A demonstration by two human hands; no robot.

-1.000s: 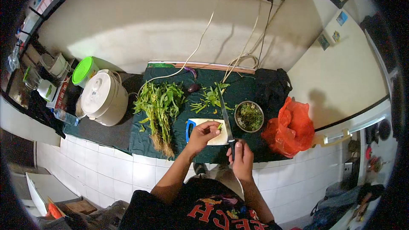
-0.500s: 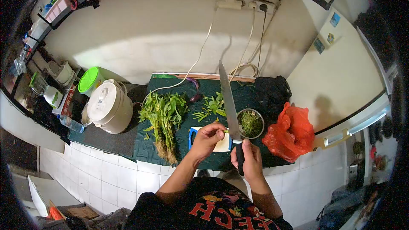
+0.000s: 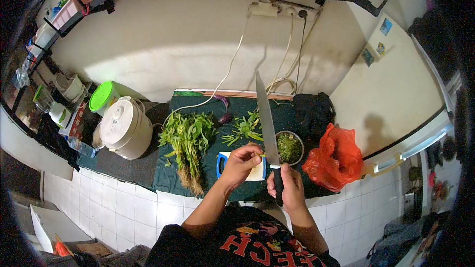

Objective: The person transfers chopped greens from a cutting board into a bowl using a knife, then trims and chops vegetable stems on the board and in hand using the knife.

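My right hand (image 3: 289,188) grips the black handle of a large kitchen knife (image 3: 266,116), its long blade pointing up and away from me. Close to the base of that blade, my left hand (image 3: 241,164) pinches a small green piece of stem (image 3: 262,155). Beneath both hands lies a white cutting board (image 3: 256,173) with a blue rim, partly covered by them. Some cut leafy greens (image 3: 246,128) rest just beyond the board. A bowl of chopped greens (image 3: 289,148) stands to the right of the blade.
At left lies a large bunch of rooted leafy greens (image 3: 188,138), near a white rice cooker (image 3: 126,128). Purple eggplants (image 3: 225,117) lie at the back beside a white cable. A red plastic bag (image 3: 335,158) sits at the right edge, with a black bag (image 3: 314,113) behind it.
The view has shifted slightly, so the counter items appear a little lower. Both hands keep nearly the same pose, holding the knife and the stem piece.
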